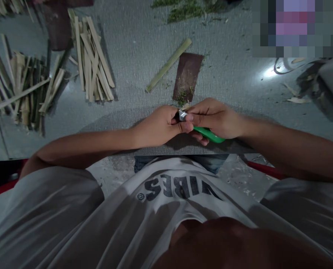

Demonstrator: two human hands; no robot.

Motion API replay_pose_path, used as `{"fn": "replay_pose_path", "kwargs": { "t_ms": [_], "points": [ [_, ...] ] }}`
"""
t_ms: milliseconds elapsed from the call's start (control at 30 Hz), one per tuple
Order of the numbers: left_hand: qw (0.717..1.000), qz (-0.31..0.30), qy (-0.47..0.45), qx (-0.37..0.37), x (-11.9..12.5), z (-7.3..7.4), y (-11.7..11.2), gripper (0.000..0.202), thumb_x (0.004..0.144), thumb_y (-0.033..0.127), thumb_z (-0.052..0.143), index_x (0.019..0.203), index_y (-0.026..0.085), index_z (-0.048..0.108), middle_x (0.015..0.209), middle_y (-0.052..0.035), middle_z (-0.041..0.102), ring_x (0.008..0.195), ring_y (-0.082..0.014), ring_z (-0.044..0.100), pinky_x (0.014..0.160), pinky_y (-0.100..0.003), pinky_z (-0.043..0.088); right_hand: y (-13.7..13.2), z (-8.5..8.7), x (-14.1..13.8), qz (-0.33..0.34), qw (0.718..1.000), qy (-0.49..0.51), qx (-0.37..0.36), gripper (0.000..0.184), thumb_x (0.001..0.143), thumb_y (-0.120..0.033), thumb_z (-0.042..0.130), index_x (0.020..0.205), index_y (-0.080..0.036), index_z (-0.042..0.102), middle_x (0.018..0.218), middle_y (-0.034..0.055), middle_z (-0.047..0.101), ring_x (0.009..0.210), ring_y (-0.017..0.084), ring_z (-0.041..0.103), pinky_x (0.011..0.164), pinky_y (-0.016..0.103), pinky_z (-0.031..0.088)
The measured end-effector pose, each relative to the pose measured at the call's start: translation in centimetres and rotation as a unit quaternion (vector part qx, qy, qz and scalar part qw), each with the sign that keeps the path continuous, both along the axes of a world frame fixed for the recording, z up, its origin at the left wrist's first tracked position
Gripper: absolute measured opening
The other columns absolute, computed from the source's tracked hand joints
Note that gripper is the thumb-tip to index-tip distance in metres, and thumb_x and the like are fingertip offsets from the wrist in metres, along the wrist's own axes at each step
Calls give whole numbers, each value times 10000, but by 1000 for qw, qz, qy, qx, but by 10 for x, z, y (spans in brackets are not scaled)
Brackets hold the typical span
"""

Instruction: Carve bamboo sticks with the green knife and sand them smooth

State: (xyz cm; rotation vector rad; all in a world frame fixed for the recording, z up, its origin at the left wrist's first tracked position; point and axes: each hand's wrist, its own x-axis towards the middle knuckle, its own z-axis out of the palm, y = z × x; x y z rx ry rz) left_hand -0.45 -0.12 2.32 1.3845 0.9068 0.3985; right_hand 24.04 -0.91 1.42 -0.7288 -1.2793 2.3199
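- Knife [209, 134], green-handled, lies between our left hand [163, 125] and right hand [221, 117], near the edge of the worktop [130, 48].
- Left grip: we wrap it round the knife.
- Right grip: pinching the knife's metal tip [182, 116].
- Ahead of us, 1 stick [168, 66] lies against a brown strip [187, 74].

On the table [133, 45], a lone stick [168, 65] lies just left of the sheet [188, 74] — a stick heap [92, 63] and another heap [23, 95] farther left, shavings [189, 10] behind it, left hand [163, 125] and right hand [217, 118] before it.
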Motion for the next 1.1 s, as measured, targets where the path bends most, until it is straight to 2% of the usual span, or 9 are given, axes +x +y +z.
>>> {"fn": "replay_pose_path", "kwargs": {
  "t_ms": [133, 233, 367, 500, 700, 800, 933, 1000, 1100],
  "points": [
    [999, -11, -35, 7, -1, -5, 0, 659, 1131, 801, 928, 880, 208, 791, 829, -12, 798, 815, -172, 723, 750, -265, 522, -11, 0, -5, -99, 988, -80, 88, 634, 1270, -769, 862, 971, -219, 760, 697, -42, 629, 512, 111, 600, 449, 191, 544],
    [999, -7, -39, 10, -1, -5, 2, 675, 1124, 837, 919, 892, 214, 800, 783, 0, 735, 761, -164, 662, 707, -277, 468, -13, 2, -6, -130, 980, -113, 100, 651, 1244, -798, 885, 969, -222, 757, 711, -30, 649, 531, 122, 644, 451, 193, 558],
    [1000, -4, -17, 9, -1, 0, 2, 673, 1080, 809, 987, 838, 231, 742, 734, 30, 596, 689, -151, 506, 625, -307, 330, -3, 6, -3, -50, 997, -59, 25, 699, 1218, -803, 918, 888, -232, 685, 671, -44, 615, 478, 121, 600, 428, 220, 551],
    [1000, -2, 6, 7, -1, 7, -1, 671, 1010, 704, 1093, 803, 248, 647, 773, 30, 563, 735, -159, 520, 635, -306, 341, 5, 8, 0, 25, 998, -29, -52, 692, 1183, -765, 977, 866, -235, 665, 655, -45, 609, 446, 126, 588, 402, 229, 524],
    [1000, 16, 19, 5, 0, 2, -5, 622, 1065, 689, 1044, 856, 250, 655, 826, 7, 627, 771, -171, 556, 646, -296, 380, 5, 9, -2, 11, 995, -41, -92, 605, 1183, -690, 1003, 918, -221, 727, 658, -52, 626, 447, 131, 604, 406, 232, 546],
    [1000, 21, 5, 6, 1, -4, -4, 674, 1052, 744, 1043, 834, 254, 636, 772, 20, 623, 745, -170, 591, 644, -290, 400, 0, 10, -6, -13, 997, -43, -58, 635, 1171, -709, 1007, 890, -225, 708, 652, -53, 619, 445, 126, 597, 396, 222, 533],
    [999, 3, -47, -20, 1, -7, -2, 674, 1116, 846, 926, 903, 239, 723, 790, -1, 722, 826, -197, 730, 765, -288, 547, -6, 9, -10, -101, 992, -76, 11, 655, 1179, -729, 996, 885, -225, 699, 650, -53, 635, 455, 111, 616, 396, 179, 486],
    [999, 3, -43, -19, 1, -7, -1, 666, 1107, 841, 940, 916, 235, 739, 794, 5, 708, 818, -188, 700, 753, -284, 529, -6, 9, -10, -95, 992, -79, 8, 651, 1181, -724, 998, 885, -228, 698, 654, -51, 639, 462, 113, 623, 399, 182, 489],
    [1000, 10, -18, -4, 0, -5, -2, 649, 1075, 765, 1015, 868, 241, 693, 764, 36, 593, 729, -153, 537, 652, -290, 389, -1, 10, -6, -32, 997, -58, -39, 658, 1169, -746, 1000, 886, -230, 704, 641, -53, 613, 440, 122, 588, 385, 213, 499]
  ]
}}
